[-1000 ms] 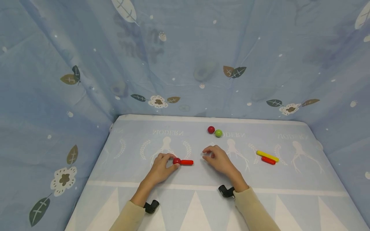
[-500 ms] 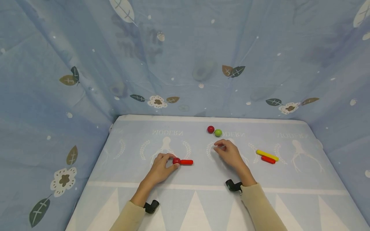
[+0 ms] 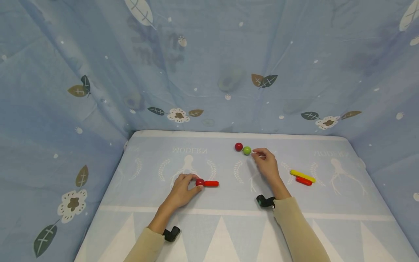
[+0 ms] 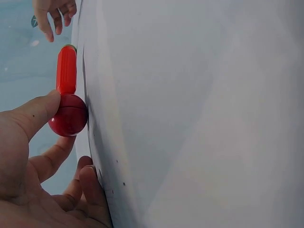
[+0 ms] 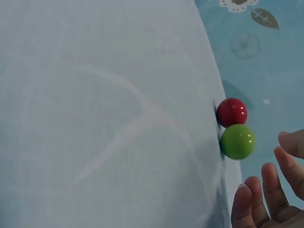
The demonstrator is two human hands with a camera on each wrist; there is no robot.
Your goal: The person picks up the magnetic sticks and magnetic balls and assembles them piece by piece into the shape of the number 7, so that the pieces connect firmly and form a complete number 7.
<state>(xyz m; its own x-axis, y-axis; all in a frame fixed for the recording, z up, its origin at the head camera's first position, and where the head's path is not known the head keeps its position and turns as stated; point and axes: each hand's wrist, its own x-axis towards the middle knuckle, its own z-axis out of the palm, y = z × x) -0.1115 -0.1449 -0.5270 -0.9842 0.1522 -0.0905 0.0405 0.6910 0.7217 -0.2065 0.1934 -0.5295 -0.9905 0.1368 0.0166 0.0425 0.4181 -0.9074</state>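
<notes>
My left hand [image 3: 182,190] pinches a glossy red ball [image 4: 69,115] between thumb and fingers, low at the tabletop. Against that ball's right side lies a short red stick [image 3: 211,183], end on; the left wrist view shows a bit of green at its far tip. At the back of the table a green ball [image 3: 247,150] touches a second red ball [image 3: 238,146]. Just right of the green ball is my right hand [image 3: 266,163], fingers loosely bent and holding nothing. In the right wrist view its fingertips [image 5: 242,192] are a little apart from the green ball.
On the right part of the table a yellow stick [image 3: 302,176] and another red stick [image 3: 303,181] lie side by side. A patterned blue curtain [image 3: 209,65] stands behind the table's back edge and along both sides.
My right hand has moved right and then away from me, from the table's middle to beside the green ball. The left hand stays on its red ball.
</notes>
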